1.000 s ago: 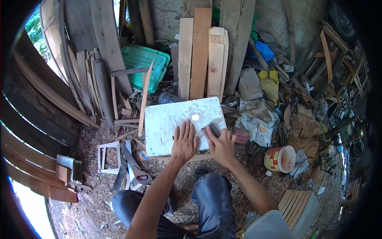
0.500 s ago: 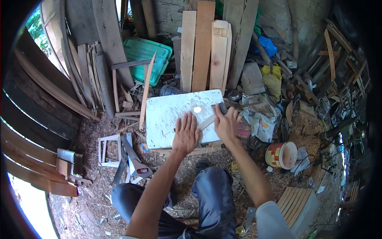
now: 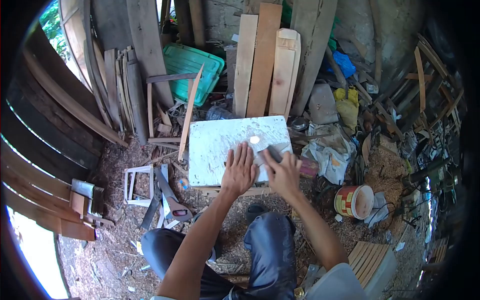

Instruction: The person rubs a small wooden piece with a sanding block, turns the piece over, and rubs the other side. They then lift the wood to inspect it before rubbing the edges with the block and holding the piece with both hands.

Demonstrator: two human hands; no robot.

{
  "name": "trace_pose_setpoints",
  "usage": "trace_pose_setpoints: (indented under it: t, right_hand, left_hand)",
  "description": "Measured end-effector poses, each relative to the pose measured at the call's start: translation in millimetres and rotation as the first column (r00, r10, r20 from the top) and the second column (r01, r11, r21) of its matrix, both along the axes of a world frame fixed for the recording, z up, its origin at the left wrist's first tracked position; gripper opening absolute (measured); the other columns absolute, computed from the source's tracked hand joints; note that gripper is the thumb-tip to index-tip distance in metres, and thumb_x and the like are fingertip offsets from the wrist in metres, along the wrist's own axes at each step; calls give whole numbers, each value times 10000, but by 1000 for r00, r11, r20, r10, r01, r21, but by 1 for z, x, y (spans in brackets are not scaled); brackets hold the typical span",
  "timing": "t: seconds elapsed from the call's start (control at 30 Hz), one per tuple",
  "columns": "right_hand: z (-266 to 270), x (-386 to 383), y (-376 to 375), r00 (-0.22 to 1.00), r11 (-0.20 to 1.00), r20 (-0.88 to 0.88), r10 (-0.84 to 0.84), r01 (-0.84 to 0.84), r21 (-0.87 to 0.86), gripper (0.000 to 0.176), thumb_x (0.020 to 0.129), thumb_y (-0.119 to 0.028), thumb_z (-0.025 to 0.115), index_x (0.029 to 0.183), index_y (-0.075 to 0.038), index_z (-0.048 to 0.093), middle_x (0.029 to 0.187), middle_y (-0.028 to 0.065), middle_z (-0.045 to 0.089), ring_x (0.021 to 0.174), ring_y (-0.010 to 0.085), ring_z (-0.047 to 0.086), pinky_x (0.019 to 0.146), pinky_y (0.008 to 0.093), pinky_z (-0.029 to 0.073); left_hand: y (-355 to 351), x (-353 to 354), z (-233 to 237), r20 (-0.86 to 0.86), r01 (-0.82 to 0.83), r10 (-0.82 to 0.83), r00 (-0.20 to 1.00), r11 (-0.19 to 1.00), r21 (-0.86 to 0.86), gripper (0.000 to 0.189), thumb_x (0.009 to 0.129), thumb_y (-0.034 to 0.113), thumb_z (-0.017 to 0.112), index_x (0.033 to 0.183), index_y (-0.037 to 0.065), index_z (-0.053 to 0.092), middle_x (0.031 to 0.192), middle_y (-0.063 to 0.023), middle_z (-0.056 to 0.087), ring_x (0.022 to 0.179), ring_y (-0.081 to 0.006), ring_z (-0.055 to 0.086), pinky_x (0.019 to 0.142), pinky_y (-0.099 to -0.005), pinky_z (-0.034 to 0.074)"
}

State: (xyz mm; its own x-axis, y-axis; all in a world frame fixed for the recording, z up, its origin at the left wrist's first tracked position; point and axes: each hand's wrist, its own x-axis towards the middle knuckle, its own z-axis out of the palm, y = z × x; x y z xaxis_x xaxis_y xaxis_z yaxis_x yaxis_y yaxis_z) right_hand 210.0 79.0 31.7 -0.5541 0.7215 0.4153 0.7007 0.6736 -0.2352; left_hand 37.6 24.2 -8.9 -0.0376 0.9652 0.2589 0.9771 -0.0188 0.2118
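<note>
A white, scuffed board [image 3: 215, 135] lies flat in front of me like a low worktop. My left hand [image 3: 239, 170] rests on it palm down, fingers stretched out, beside a thin pale wood strip [image 3: 259, 161] that is partly hidden by my hands. Fingers of my right hand [image 3: 284, 175] are wrapped round a dark grey block [image 3: 272, 152], which sits against the strip near the board's right side. The underside of the block is hidden.
A handsaw [image 3: 172, 202] and a small white wooden frame [image 3: 139, 185] lie on the floor at left. Planks [image 3: 262, 60] and a green crate lid [image 3: 192, 72] lean behind. A bucket [image 3: 354, 201] stands at right, near a slatted wood piece [image 3: 367, 260].
My right hand has moved down and closer to my left hand, bringing the grey block toward me along the strip. The whole view has shifted slightly.
</note>
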Motion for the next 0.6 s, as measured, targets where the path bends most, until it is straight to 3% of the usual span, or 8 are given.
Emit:
trace_pose_setpoints:
  t: [0.1,0.17,0.2,0.3,0.43,0.5,0.57,0.6]
  right_hand:
    - [9,-12,30,982,980,27,-185,183,76,415,888,-235,627,1299,-189,646,1003,185,520,955,358,486,795,473,344]
    - [9,-27,25,984,980,-9,-179,179,91,410,879,-225,632,1286,-181,650,1008,194,520,958,364,488,809,482,347]
    - [6,-27,14,990,990,60,-125,120,69,418,880,-219,636,1297,-182,646,1010,195,518,970,363,488,827,488,350]
    - [5,2,-11,999,998,5,40,-40,-41,433,894,-245,640,1325,-201,638,1006,187,516,972,344,484,831,453,328]
    - [5,-14,29,979,977,15,-202,200,73,389,884,-247,648,1268,-188,663,990,179,518,962,354,482,816,459,333]
    - [5,-28,20,981,978,35,-193,189,90,390,881,-249,645,1265,-181,659,990,189,515,979,361,487,819,471,344]
    - [-3,-17,-8,1000,992,-23,-15,18,124,407,891,-248,634,1292,-183,645,986,197,509,978,361,489,819,469,336]
    - [1,-7,-5,1000,997,-11,-9,10,78,408,896,-251,629,1298,-183,643,987,197,510,967,360,490,814,467,335]
  left_hand:
    - [-2,0,5,12,-9,9,1000,999,-35,618,1022,336,301,1498,-59,312,1599,-219,257,1507,-340,191,1223,-508,123]
    - [-3,4,3,26,-7,8,1000,999,-31,615,1023,329,292,1500,-59,305,1605,-216,243,1513,-336,174,1226,-499,115]
    - [-3,4,0,19,-4,5,1000,1000,-15,616,1022,331,296,1498,-60,309,1602,-219,248,1512,-338,179,1226,-500,117]
    - [-2,1,1,12,1,-1,1000,1000,20,621,1017,333,307,1491,-69,316,1595,-229,260,1506,-345,198,1223,-508,121]
    - [-4,1,1,23,-10,9,1000,999,38,608,1015,336,323,1456,-80,370,1569,-234,312,1491,-348,233,1218,-514,143]
    - [-2,2,3,36,-4,2,999,999,51,608,1015,333,313,1459,-79,366,1564,-238,317,1488,-350,237,1219,-510,143]
    - [-1,2,-3,19,-4,2,1000,997,82,607,1017,331,305,1464,-77,358,1563,-238,319,1485,-350,240,1219,-511,140]
    - [0,0,-1,8,-3,3,1000,996,89,607,1017,331,305,1464,-77,358,1563,-238,319,1485,-350,240,1219,-511,140]
